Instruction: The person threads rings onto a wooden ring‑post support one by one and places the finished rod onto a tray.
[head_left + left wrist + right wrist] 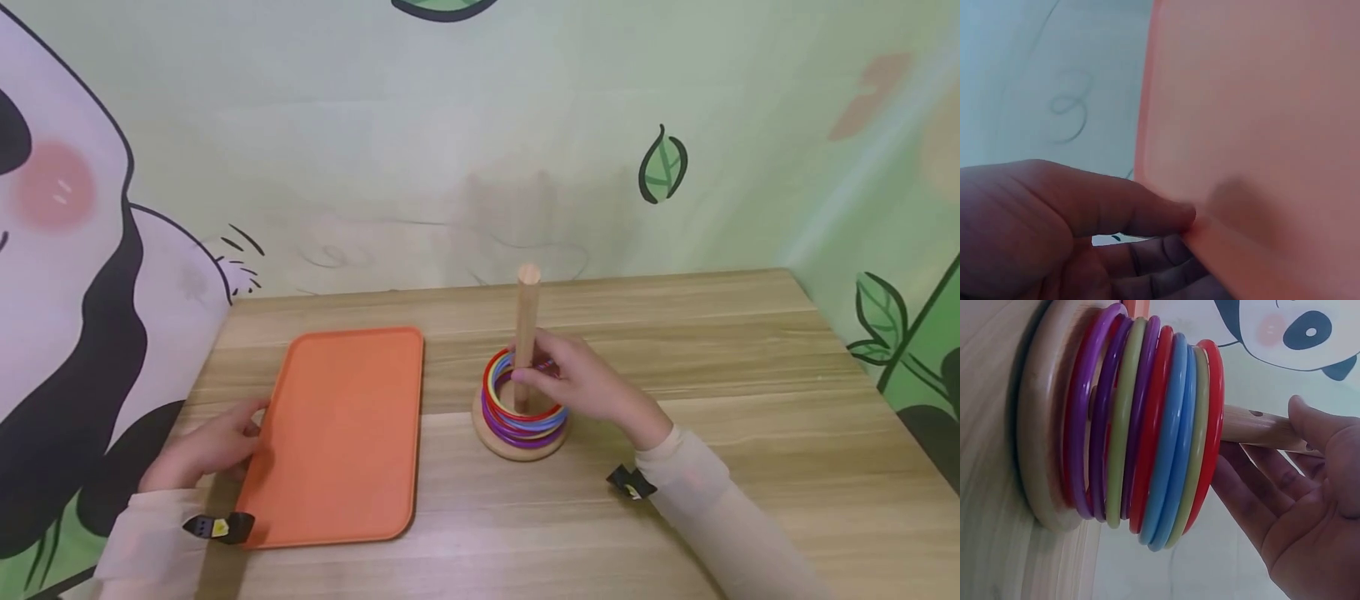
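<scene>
On the left, my left hand [213, 442] pinches the left edge of an orange tray [345, 433]. The left wrist view has the thumb [1166, 215] on top of the rim and the other fingers underneath. To its right, an upright wooden post [527, 308] rises from a round wooden base [517, 453]. A stack of thin red, purple, blue and yellow-green rings [1172, 437] lies around the lower post. Just above the top red ring [1213, 425], my right hand [581, 379] grips the post between thumb and fingers.
Everything stands on a wood-grain table [675, 525]. Behind its far edge rises a wall [337, 150] printed with a panda and green leaves. The tray and the ring stand sit a short distance apart.
</scene>
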{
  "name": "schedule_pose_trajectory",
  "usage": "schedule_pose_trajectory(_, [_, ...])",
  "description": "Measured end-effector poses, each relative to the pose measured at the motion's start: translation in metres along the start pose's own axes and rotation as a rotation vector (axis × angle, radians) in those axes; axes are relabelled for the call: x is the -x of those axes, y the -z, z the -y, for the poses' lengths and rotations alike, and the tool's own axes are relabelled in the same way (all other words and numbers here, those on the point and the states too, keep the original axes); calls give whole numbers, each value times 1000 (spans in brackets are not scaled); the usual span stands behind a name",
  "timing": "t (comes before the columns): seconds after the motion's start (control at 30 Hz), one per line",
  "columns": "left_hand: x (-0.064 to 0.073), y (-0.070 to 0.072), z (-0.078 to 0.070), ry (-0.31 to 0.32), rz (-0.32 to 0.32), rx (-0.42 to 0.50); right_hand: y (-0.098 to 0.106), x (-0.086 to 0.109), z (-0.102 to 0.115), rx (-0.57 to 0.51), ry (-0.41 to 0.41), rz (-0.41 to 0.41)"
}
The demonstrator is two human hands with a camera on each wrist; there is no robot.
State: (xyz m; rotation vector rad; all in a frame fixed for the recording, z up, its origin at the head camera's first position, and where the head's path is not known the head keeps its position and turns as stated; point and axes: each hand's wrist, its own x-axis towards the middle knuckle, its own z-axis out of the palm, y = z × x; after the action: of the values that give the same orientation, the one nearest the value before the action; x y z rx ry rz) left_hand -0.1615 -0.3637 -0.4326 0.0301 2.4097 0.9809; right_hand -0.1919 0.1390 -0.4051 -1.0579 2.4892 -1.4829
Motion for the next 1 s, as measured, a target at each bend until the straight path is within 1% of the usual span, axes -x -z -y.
schedule_pose_trajectory(0.1, [-2, -1, 1, 5, -12, -24, 0, 1, 0, -1, 4, -5])
schedule_pose_trajectory(0.2, [-3, 0, 2, 4, -11, -29, 0, 2, 1, 2, 8, -10])
schedule_pose_trajectory(0.3, [-3, -1, 3, 13, -8, -17, -1, 2, 2, 10, 7, -18])
schedule_pose_trajectory(0.5, [-2, -3, 4, 1, -8, 2, -3, 1, 6, 23, 0, -46])
schedule_pose_trajectory(0.77, [-1, -3, 3, 1, -8, 0, -5, 1, 5, 38, 31, -70])
schedule_pose_trajectory(1.0, [-3, -2, 5, 7, -5, 19, -4, 1, 4, 40, 45, -71])
